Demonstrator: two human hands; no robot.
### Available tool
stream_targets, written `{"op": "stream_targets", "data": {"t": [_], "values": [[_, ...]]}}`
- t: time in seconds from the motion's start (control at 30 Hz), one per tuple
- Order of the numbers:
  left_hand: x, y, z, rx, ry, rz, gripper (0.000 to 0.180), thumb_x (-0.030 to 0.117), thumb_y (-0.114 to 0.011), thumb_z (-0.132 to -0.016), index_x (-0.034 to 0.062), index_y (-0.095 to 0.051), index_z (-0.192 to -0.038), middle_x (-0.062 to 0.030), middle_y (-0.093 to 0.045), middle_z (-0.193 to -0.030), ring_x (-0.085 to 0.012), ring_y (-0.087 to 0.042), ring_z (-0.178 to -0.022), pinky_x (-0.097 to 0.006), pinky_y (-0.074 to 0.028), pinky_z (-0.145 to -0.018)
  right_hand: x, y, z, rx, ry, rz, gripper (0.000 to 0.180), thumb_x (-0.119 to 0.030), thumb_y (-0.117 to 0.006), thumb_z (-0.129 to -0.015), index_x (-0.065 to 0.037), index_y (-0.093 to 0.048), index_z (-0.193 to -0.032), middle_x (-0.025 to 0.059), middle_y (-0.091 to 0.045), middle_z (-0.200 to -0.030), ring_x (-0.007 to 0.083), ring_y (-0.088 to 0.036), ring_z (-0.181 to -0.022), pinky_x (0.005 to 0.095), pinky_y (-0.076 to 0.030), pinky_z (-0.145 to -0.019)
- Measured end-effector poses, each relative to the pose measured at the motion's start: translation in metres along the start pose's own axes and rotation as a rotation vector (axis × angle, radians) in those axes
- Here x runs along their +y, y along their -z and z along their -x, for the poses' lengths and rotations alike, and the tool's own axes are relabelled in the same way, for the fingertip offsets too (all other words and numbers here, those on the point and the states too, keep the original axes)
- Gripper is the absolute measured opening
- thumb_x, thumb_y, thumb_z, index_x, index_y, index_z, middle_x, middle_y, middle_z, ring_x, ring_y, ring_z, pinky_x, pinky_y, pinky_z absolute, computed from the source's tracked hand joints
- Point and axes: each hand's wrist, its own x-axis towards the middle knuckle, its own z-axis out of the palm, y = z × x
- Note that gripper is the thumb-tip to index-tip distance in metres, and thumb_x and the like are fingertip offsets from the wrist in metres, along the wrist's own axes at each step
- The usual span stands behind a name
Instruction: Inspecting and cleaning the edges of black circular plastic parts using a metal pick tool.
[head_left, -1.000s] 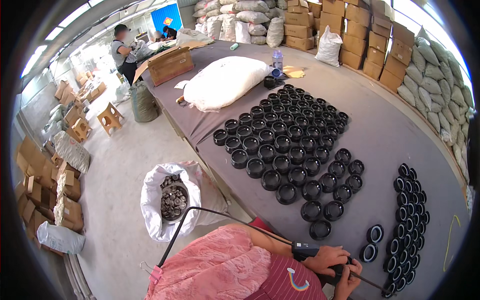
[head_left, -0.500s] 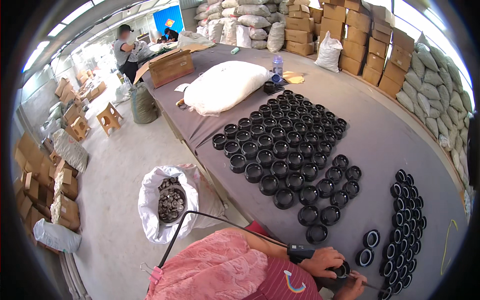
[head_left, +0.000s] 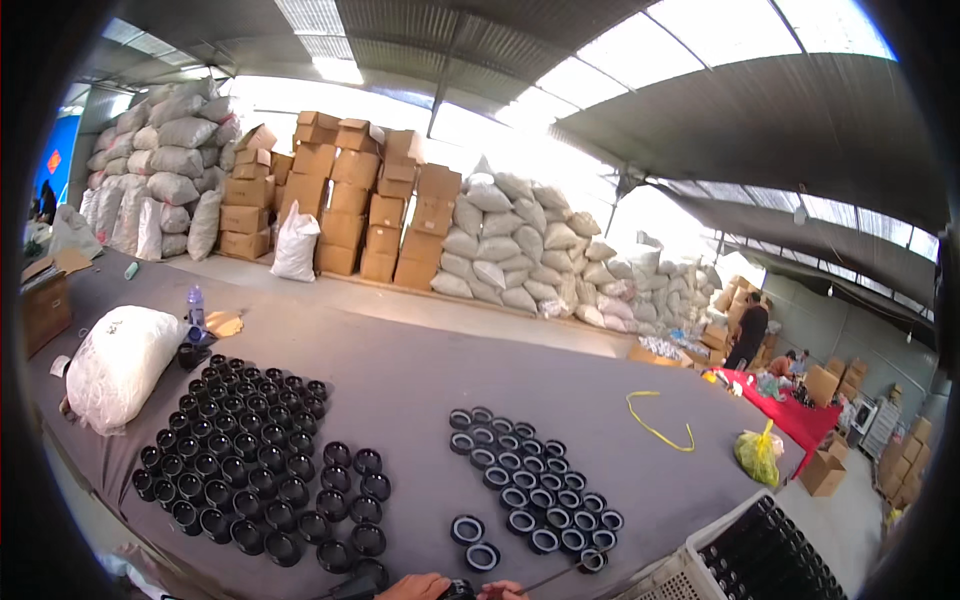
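At the lower edge, my left hand (head_left: 415,587) is closed on a black round cup (head_left: 458,590), mostly cut off by the picture edge. Beside it my right hand (head_left: 503,590) grips a thin dark rod (head_left: 560,572), which slants up to the right toward the nearest pieces; what kind of tool it is cannot be made out. Ahead of my hands lie two black rings with pale inner rims (head_left: 474,543). Several more such rings (head_left: 535,480) form a slanting group to their right. A large block of open black cups (head_left: 235,450) covers the table's left part.
A white crate (head_left: 690,570) holding rows of black pieces stands at the right front. On the grey-covered table (head_left: 400,360) are a white bag (head_left: 125,365), a bottle (head_left: 194,308), a yellow strap (head_left: 655,420) and a yellow-green bag (head_left: 758,455). Cartons and sacks line the back; a person (head_left: 748,330) stands there.
My view has swung up and to the right, bringing the crate and far right area into sight. Both hands now sit at the lower edge, still holding the cup and rod.
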Motion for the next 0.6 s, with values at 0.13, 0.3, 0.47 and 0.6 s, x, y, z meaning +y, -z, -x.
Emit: {"op": "stream_targets", "data": {"t": [0.13,0.3,0.47,0.6], "values": [[-0.036,-0.026,0.011,-0.132,0.226,0.082,0.027,0.018,-0.052,-0.095,0.0050,-0.059,-0.118,-0.0198,-0.064,-0.100,-0.0415,-0.066,-0.088,-0.051,-0.054,-0.074,0.003,-0.010,0.009,0.081,0.343,0.360,0.014,-0.006,-0.049,-0.094,-0.002,-0.062,-0.090,0.0055,-0.063,-0.083,0.0158,-0.057,-0.078,0.0328,-0.047,-0.074],[-0.015,-0.009,0.002,-0.185,0.251,-0.166,0.026,0.018,-0.050,-0.099,-0.0024,-0.060,-0.111,-0.0230,-0.065,-0.099,-0.0434,-0.066,-0.085,-0.051,-0.053,-0.070,-0.007,-0.006,0.004,-0.236,0.625,1.065,0.028,-0.013,-0.077,-0.077,-0.008,-0.068,-0.103,0.0181,-0.062,-0.106,0.0394,-0.061,-0.100,0.0450,-0.051,-0.089],[0.008,0.017,-0.021,-0.143,0.778,0.137,0.026,0.019,-0.051,-0.101,-0.0033,-0.054,-0.113,-0.0216,-0.066,-0.076,-0.0396,-0.068,-0.068,-0.050,-0.053,-0.065,-0.002,-0.014,-0.011,-0.222,0.509,1.123,0.027,-0.017,-0.080,-0.080,-0.009,-0.069,-0.103,0.0184,-0.061,-0.112,0.0395,-0.063,-0.098,0.0440,-0.053,-0.082],[0.029,0.034,-0.016,-0.077,0.733,-0.138,0.041,0.025,-0.055,-0.100,-0.0013,-0.047,-0.131,-0.0232,-0.067,-0.072,-0.0434,-0.067,-0.068,-0.054,-0.052,-0.064,-0.004,-0.030,-0.021,-0.155,0.463,1.129,0.022,-0.018,-0.080,-0.081,-0.010,-0.071,-0.099,0.0153,-0.062,-0.109,0.0349,-0.066,-0.091,0.0419,-0.054,-0.075]]}}
